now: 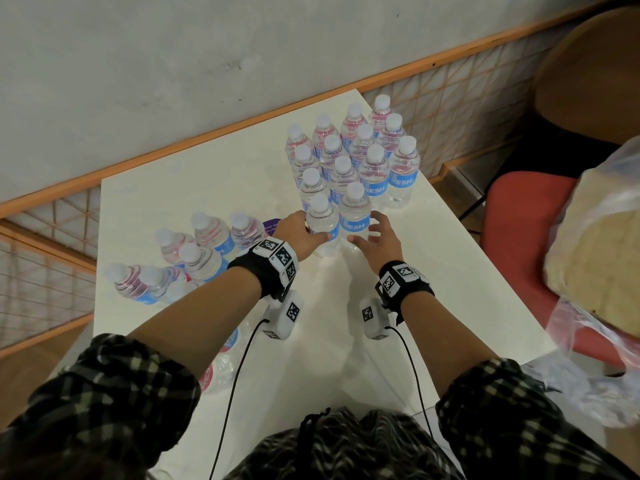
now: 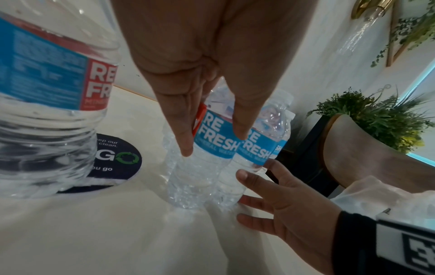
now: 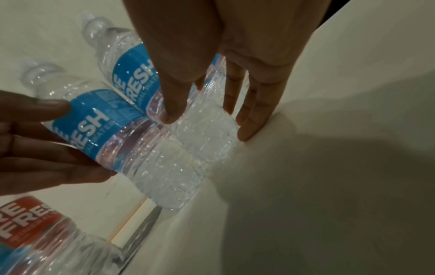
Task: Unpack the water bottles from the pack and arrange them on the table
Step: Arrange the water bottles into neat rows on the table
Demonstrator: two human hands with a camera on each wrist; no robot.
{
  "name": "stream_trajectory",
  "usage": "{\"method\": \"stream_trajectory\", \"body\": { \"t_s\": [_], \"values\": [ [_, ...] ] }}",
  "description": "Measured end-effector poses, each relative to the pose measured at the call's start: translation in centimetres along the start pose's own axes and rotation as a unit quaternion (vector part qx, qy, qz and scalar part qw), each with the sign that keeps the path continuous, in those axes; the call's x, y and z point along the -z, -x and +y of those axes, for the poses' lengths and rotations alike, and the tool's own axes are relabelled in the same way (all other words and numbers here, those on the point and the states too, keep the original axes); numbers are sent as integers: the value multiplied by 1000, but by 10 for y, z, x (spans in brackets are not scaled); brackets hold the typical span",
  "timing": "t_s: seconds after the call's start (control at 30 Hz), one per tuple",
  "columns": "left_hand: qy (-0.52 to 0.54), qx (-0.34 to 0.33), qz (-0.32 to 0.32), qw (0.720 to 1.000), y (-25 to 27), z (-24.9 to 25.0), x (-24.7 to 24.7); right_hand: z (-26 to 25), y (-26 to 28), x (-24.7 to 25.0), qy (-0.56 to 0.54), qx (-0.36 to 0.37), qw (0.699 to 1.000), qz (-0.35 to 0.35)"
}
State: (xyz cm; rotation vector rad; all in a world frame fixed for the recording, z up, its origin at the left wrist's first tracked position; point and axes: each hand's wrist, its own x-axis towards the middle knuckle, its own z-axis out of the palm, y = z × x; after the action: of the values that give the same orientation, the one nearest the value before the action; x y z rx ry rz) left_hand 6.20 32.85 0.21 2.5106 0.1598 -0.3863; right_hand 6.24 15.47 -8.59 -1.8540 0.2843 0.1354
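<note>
Left hand (image 1: 300, 230) curls round the near-left bottle (image 1: 322, 223) of the standing block at the far right of the white table (image 1: 207, 181); right hand (image 1: 377, 237), fingers spread, brackets the neighbouring bottle (image 1: 354, 216) without clasping it. Full, thin-walled and probably slick, such bottles are best grasped at the label band. More bottles (image 1: 194, 254) wait near left. A red chair (image 1: 512, 216) stands right.

Dark plaid sleeves (image 1: 114, 382), black wristbands (image 1: 256, 268) with square-coded white tags, cabled white wrist cameras (image 1: 289, 315).
</note>
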Motion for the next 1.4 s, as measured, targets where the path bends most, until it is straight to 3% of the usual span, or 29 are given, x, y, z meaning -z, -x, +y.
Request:
{"method": "stream_trajectory", "body": {
  "t_s": [0.4, 0.6, 0.73, 0.87, 0.93, 1.03, 1.13, 1.33, 1.4],
  "values": [
    [20, 9, -2, 1000, 2, 0, 1, -1, 0, -1, 2, -2, 1000, 11],
    [-126, -1, -45, 991, 8, 4, 21, -1, -1, 1, 14, -7, 1000, 5],
    [-198, -21, 3, 980, 9, 0, 65, -1, 0, 0, 27, -12, 1000, 2],
    [-317, 30, 45, 947, 17, -21, 93, 2, 7, 1, 30, -23, 999, -3],
    [-354, 34, 24, 934, 19, -31, 97, 4, 11, 3, 28, -41, 999, 1],
    [-350, 1, -35, 936, 22, -25, 104, 6, 22, 6, 32, -60, 998, 6],
    [-348, -38, -52, 935, 29, -12, 103, 10, 38, 5, 61, -55, 997, -16],
    [-240, -93, -126, 958, 58, 15, 73, 6, 85, -17, 108, 6, 980, -165],
    [-204, -128, -148, 959, 67, 24, 58, 3, 101, -24, 93, 34, 979, -176]
  ]
}}
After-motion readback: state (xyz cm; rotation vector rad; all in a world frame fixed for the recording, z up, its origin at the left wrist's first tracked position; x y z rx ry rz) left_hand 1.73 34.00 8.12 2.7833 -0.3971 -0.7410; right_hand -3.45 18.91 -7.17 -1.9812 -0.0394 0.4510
